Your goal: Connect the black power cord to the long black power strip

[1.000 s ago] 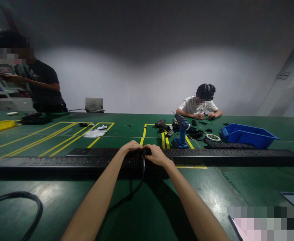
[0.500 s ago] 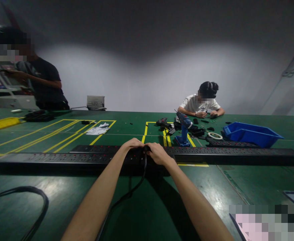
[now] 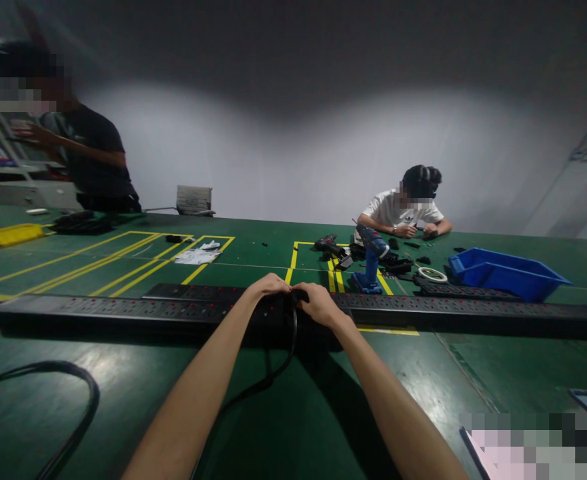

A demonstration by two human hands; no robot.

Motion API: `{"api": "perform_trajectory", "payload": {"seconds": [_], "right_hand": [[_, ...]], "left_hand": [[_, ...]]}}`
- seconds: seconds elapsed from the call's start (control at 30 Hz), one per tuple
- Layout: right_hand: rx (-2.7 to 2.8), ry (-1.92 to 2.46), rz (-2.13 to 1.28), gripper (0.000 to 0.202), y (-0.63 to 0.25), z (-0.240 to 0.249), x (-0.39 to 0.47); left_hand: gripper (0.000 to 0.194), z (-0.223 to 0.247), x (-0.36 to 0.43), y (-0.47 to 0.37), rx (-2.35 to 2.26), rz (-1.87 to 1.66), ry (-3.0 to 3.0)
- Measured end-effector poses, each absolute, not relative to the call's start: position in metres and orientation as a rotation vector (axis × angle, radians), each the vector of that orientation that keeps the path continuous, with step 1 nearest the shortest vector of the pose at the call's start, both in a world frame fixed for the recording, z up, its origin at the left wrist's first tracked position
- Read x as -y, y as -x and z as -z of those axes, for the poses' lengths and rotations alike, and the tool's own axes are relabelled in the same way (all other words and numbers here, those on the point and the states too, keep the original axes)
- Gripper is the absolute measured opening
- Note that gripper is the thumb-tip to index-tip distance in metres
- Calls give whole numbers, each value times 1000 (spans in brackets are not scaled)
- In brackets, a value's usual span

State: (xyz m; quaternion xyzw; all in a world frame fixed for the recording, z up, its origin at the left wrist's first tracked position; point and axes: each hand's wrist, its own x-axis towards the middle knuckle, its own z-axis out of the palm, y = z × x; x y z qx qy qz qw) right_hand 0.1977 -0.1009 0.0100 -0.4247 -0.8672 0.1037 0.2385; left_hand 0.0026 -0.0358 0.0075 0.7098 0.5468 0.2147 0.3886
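Observation:
Both of my hands meet over the inner end of a long black power strip (image 3: 98,309) lying across the table. My right hand (image 3: 318,303) is closed, its fingertips around the upper end of a black cable (image 3: 294,337), which hangs down over the strip's near side and curves toward me. My left hand (image 3: 268,287) is curled with its fingertips pressed together beside the cable end; what they pinch is hidden. Another black power strip (image 3: 448,310) extends to the right, and a shorter strip (image 3: 166,291) lies behind the left one.
A blue cordless drill (image 3: 369,260) stands behind the strips, near a blue bin (image 3: 508,270) and loose black parts. A thick cable loop (image 3: 91,393) lies front left. A yellow tray (image 3: 11,235) sits far left. Two people are across the table (image 3: 253,267).
The view has shifted and tilted slightly. Both hands stay together at the cable end, with almost no change in their grip. The person at left has raised their hands a little.

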Motion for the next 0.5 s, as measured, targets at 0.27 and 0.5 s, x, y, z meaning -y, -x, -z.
{"api": "perform_trajectory", "payload": {"seconds": [0.27, 0.5], "right_hand": [[2399, 1172, -179, 35, -194, -9, 106], [2394, 1201, -162, 37, -194, -9, 106]], "left_hand": [[27, -1, 31, 0, -1411, -549, -1839], [31, -4, 34, -2, -1421, -563, -1794]]}}
